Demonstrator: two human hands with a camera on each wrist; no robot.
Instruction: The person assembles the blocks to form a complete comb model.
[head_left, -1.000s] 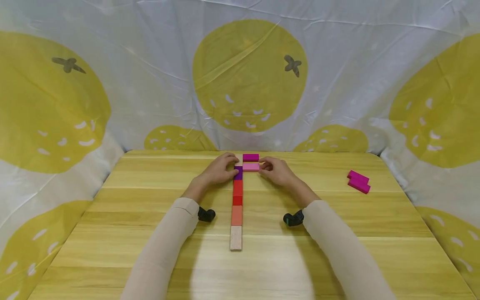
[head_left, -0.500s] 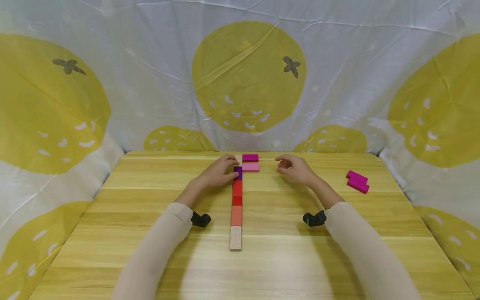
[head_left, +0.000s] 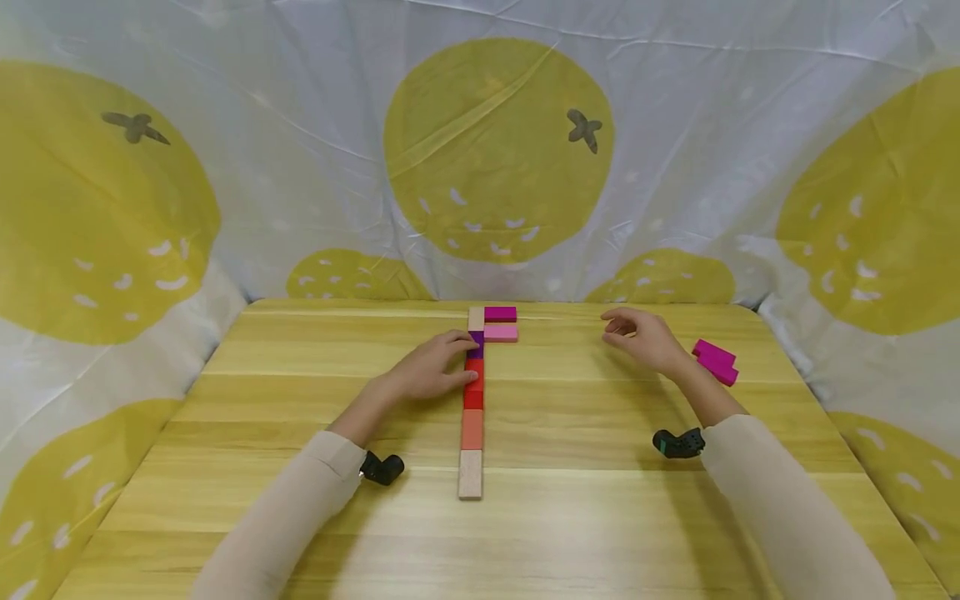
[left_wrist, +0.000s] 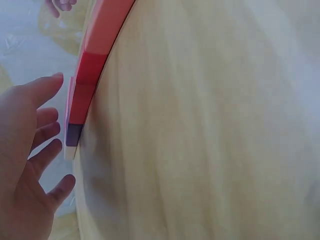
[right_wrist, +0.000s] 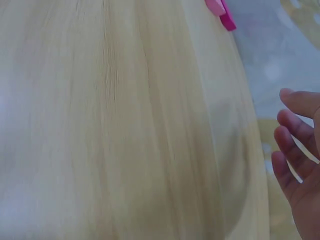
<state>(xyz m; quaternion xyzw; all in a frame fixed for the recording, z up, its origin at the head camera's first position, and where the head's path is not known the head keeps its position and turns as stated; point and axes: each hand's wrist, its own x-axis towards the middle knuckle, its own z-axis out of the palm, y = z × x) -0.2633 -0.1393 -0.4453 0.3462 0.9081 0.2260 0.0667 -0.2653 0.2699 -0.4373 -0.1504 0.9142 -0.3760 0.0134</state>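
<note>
A straight line of wooden blocks runs away from me along the table: a pale wood block [head_left: 470,475], a coral block [head_left: 472,429], red blocks [head_left: 473,398], a purple block [head_left: 479,344] and a cream block [head_left: 476,318]. My left hand [head_left: 431,367] hovers beside the purple and red part, fingers loosely spread and holding nothing; a gap shows in the left wrist view. A magenta block [head_left: 500,314] and a pink block [head_left: 500,333] stick out rightward from the far end. Above the table on the right, my right hand [head_left: 643,340] is empty, its fingers relaxed.
Two more magenta blocks [head_left: 717,364] lie against each other, offset, at the right, just beyond my right wrist. A white cloth [head_left: 675,167] with yellow fruit prints hangs behind the table's far edge and along its sides.
My right hand has moved away from the pink block, rightward toward the loose magenta pair. The left hand has drawn back a little toward me, uncovering the cream block. The blocks stay put.
</note>
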